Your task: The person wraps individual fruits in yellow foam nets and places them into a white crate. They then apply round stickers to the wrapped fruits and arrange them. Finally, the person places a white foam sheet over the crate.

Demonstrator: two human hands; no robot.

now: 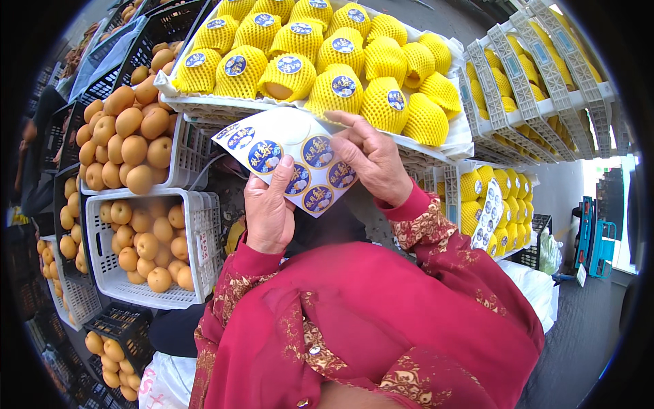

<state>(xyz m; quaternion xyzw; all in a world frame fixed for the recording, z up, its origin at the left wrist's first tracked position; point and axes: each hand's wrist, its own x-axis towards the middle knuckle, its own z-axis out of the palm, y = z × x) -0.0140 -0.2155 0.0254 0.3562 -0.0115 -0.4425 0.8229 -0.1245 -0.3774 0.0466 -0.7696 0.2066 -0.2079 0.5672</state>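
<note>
My left hand [272, 208] pinches a white sheet of round blue stickers [318, 199] at its lower left, thumb on top. At the sheet's upper right edge, my right hand [372, 156] has its thumb and fingertips close to a sticker; whether they grip the sheet or a sticker cannot be told. One round spot at the sheet's top is blank. Just beyond lies a white tray [240, 104] of pears in yellow foam nets [289, 76]. Many netted pears bear a blue round sticker; several at the right show none.
Bare brown pears [147, 246] fill a white plastic crate [148, 302] at the left, beside more crates. Stacked grey trays [518, 71] of netted pears stand at upper right. Another sticker sheet [489, 214] lies on netted pears at right, near a white plastic bag [529, 289].
</note>
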